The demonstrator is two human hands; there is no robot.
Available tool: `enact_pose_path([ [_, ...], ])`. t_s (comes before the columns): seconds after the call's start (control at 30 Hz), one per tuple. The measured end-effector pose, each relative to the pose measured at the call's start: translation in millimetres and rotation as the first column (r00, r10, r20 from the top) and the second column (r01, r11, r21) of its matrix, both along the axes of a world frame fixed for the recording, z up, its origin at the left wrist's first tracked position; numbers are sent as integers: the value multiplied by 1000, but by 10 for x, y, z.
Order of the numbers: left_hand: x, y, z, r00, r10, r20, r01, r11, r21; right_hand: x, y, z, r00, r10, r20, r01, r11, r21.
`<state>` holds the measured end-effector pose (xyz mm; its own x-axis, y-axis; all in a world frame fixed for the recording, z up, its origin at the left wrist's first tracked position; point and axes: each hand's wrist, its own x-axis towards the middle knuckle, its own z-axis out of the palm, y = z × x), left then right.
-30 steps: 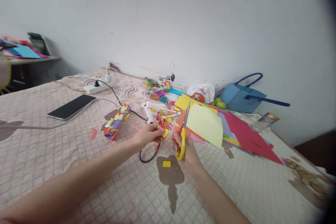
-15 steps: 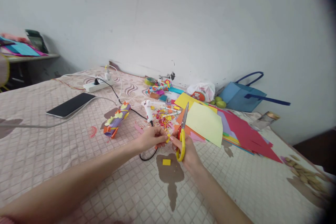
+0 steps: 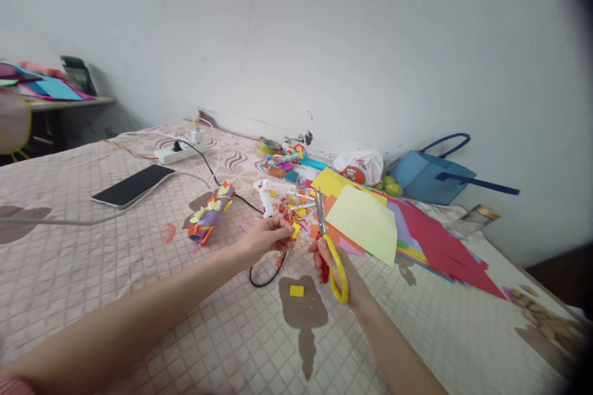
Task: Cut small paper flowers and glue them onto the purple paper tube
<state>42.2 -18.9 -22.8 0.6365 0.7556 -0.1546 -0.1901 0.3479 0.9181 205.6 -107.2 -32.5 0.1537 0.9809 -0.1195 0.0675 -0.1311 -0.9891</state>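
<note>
Between the thumb and fingers of my left hand is a small yellow piece of paper. My right hand is closed on a pair of scissors with yellow and red handles, blades pointing up and away and slightly apart. The two hands are a short gap from each other. Below them a yellow paper rectangle lies on the patterned cover. Just beyond my left hand are a white glue gun and a heap of coloured paper scraps.
A purple paper roll with yellow flowers lies left of my hands. Further left are a tablet and a power strip with cables. To the right are stacked coloured sheets, a blue bag and a jar.
My hands have drawn apart: the right, with the scissors, has moved right and the scissors tilt more to the left. The view has shifted slightly. Tiny yellow bits now show beside the rectangle.
</note>
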Motion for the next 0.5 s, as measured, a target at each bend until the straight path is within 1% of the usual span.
enact_pose_path([
  [0.1, 10, -26, -17, 999, -13, -41, 14, 999, 37, -19, 2, 43, 999, -48, 12, 48, 998, 32],
  [0.17, 22, -54, -48, 994, -43, -104, 52, 995, 90, -71, -2, 66, 995, -90, -33, 92, 993, 77],
  [0.23, 38, -80, -90, 984, -78, -159, 105, 981, 166, -125, -9, 69, 988, -121, -97, 130, 987, 91],
  [0.33, 60, -105, -147, 976, -117, -186, 164, 951, 263, -167, -21, 42, 979, -122, -161, 136, 987, 82],
  [0.4, 69, -110, -165, 972, -129, -196, 182, 943, 279, -163, -24, 18, 977, -127, -170, 140, 988, 71],
  [0.5, 69, -105, -167, 967, -119, -224, 176, 951, 254, -138, -19, -6, 976, -151, -159, 162, 985, 56],
])
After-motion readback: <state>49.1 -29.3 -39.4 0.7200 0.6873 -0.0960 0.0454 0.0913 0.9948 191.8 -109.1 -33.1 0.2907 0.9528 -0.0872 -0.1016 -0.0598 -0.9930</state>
